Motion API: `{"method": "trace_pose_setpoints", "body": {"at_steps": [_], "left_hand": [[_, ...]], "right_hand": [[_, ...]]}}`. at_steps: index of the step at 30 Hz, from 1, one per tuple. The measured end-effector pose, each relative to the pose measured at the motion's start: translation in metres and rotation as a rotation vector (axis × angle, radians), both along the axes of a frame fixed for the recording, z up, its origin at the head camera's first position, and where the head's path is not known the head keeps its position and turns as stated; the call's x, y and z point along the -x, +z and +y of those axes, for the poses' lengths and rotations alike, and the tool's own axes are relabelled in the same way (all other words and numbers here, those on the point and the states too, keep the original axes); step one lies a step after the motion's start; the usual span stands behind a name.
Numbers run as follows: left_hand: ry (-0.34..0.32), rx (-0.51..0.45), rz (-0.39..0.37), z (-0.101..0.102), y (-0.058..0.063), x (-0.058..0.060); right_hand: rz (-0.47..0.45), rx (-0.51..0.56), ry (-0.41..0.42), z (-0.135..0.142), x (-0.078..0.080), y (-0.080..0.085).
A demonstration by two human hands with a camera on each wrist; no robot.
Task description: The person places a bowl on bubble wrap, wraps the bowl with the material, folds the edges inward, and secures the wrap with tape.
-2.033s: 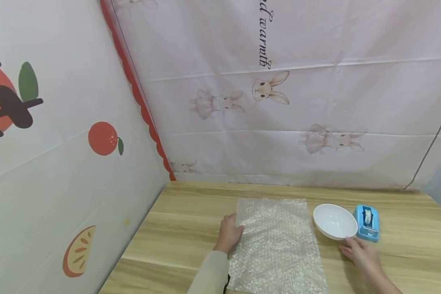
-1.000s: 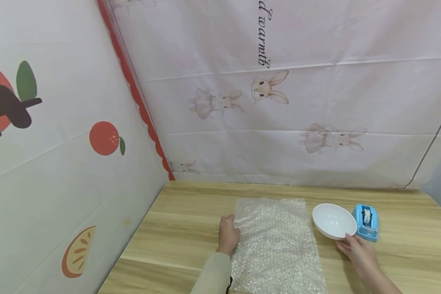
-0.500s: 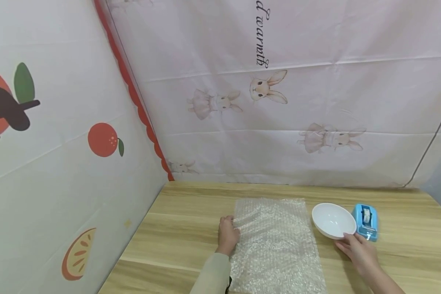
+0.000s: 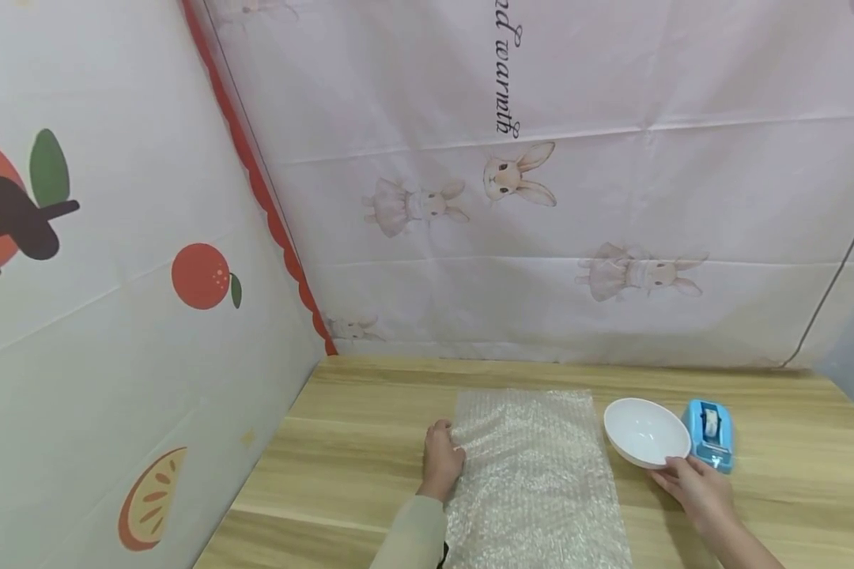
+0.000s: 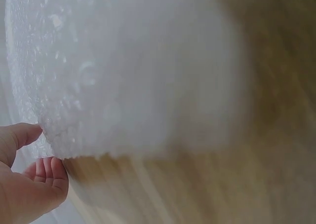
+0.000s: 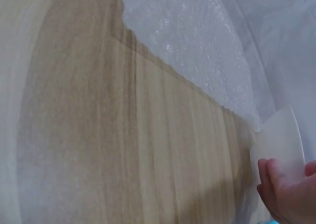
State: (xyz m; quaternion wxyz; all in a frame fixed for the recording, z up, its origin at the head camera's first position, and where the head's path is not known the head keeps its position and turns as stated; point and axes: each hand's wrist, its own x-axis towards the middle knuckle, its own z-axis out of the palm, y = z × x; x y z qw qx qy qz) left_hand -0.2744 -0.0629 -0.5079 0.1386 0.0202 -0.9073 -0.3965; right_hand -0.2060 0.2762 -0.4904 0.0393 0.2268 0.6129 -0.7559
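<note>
A sheet of clear bubble wrap [image 4: 534, 474] lies flat on the wooden table. My left hand [image 4: 441, 460] pinches its left edge; in the left wrist view the thumb [image 5: 28, 133] is on top and the curled fingers [image 5: 52, 173] are under the edge. Right of the sheet is a white bowl [image 4: 644, 431], its hollow side up. My right hand [image 4: 700, 491] grips the bowl's near right rim, thumb at the rim and fingers beneath the outer wall, as the right wrist view shows on the hand [image 6: 291, 197].
A blue tape dispenser [image 4: 723, 442] with a roll of tape stands just right of the bowl, close to my right hand. The wooden table [image 4: 356, 427] meets a rabbit-print cloth [image 4: 427, 300] at the back and a fruit-print cloth [image 4: 100, 356] at the left.
The head view has shifted slightly. Both hands, the bubble wrap, the bowl and the tape dispenser keep nearly the same places.
</note>
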Motion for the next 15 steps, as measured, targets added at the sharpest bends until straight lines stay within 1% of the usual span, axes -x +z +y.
{"method": "trace_pose_setpoints", "body": {"at_steps": [4, 8, 12, 15], "left_hand": [[-0.005, -0.007, -0.011, -0.001, -0.003, 0.000], [-0.006, -0.008, -0.009, -0.001, -0.005, 0.002], [0.000, -0.020, 0.007, 0.000, -0.004, 0.004], [0.009, -0.030, 0.000, 0.001, -0.003, 0.003]], "right_hand": [[0.022, 0.020, 0.023, -0.001, -0.002, -0.001], [0.023, 0.030, 0.044, -0.004, -0.003, 0.001], [0.022, 0.025, 0.059, -0.009, -0.003, 0.006], [0.032, 0.028, 0.075, -0.012, -0.003, 0.008]]}}
